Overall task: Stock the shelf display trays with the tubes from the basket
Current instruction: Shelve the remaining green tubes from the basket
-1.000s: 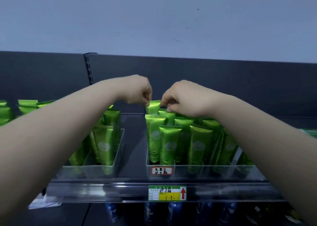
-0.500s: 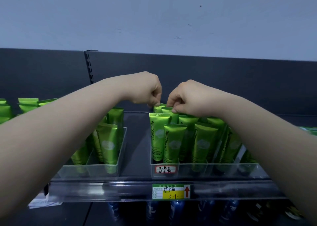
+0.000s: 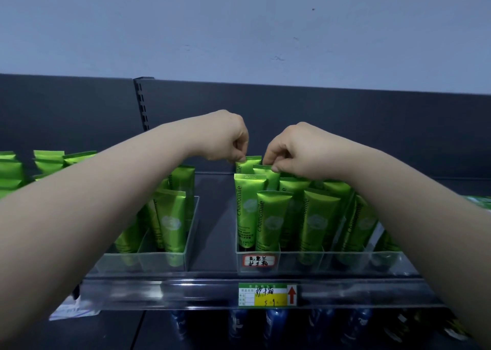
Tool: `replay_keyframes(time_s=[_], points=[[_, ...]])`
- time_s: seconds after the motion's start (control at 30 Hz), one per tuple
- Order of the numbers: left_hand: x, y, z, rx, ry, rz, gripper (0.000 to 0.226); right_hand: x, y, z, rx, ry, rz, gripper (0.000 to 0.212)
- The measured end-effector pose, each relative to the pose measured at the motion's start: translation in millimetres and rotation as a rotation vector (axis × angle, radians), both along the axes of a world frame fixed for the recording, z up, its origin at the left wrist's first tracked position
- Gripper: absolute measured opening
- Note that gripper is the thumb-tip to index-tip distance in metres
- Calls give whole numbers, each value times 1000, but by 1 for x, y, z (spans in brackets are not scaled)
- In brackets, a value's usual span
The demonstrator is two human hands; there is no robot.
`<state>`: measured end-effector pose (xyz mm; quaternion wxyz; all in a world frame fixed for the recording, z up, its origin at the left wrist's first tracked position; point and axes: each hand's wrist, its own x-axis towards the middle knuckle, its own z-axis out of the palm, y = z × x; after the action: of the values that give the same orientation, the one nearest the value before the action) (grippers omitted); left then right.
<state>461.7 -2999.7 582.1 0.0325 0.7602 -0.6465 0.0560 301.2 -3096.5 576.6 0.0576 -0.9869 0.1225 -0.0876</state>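
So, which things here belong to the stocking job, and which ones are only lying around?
Job: left hand and right hand, both pinching the rear tubes; other green tubes; right tray; left tray.
Not the job: price tag; handwritten label; blue bottles below; paper at lower left.

2 bare forearms show, the left forearm (image 3: 93, 203) and the right forearm (image 3: 398, 203), each uncovered along all of its visible length. Each looks very broad at the near edge, widened by the lens, and tapers to a slim wrist at the far end. Their surfaces are smooth and rounded, with soft shadow along the undersides. The left hand (image 3: 225, 137) and the right hand (image 3: 295, 150) are bare as well, with rounded knuckles and short creases between the fingers.
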Motion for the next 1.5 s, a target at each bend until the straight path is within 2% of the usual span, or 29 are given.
replay_keyframes(time_s=[0.17,0.27,0.4,0.5,0.7,1.03,1.2,1.27,1.5], points=[[-1,10,11,-56,-30,12,14,-12,-4,8,-20,-65,7,20],[-2,26,18,-141,56,-40,8,-29,-6,13,-14,-153,10,17],[-16,38,9,-48,151,-128,5,-41,4,9,-9,-128,34,14],[-23,35,-1,-8,106,-132,8,-41,17,6,-31,-115,78,14],[-28,35,-5,-56,-20,-140,8,-40,32,-2,-123,13,142,15],[-33,33,-4,-17,-38,-105,7,-41,33,-1,-152,2,145,18],[-39,28,16,-140,18,-159,15,-73,13,18,-62,-209,74,15],[-48,20,21,-161,55,-211,14,-85,7,17,-78,-212,46,15],[-79,-17,7,43,-62,-261,13,-90,2,-6,-121,-89,-9,17]])
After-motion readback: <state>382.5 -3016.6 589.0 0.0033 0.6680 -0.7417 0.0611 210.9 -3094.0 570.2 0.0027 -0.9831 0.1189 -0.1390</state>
